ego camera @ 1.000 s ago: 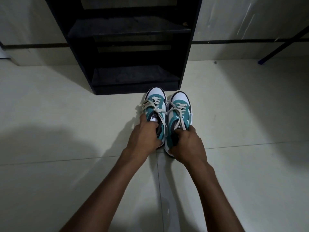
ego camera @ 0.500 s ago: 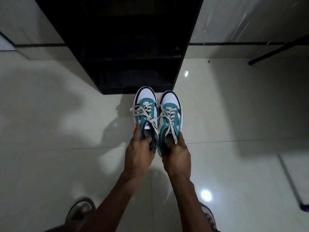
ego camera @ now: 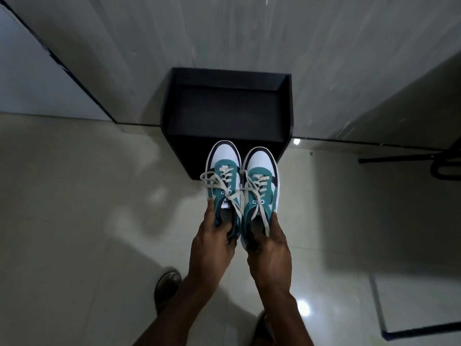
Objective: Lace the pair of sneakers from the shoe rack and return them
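Both laced sneakers hang side by side just near of the black shoe rack [ego camera: 225,113]. The left hand [ego camera: 212,248] clamps the left sneaker [ego camera: 222,181], the right hand [ego camera: 270,253] the right sneaker [ego camera: 262,186]. Keep them level, toes first, laces clear of the rack's edge.

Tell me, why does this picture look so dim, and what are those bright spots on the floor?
Head view: the room is dimly lit, so the shoe rack reads almost black. The glossy floor mirrors lamps as small glare spots, and soft shadows lie across it. The wide lens bends the wall lines. The sneakers stay fairly sharp.
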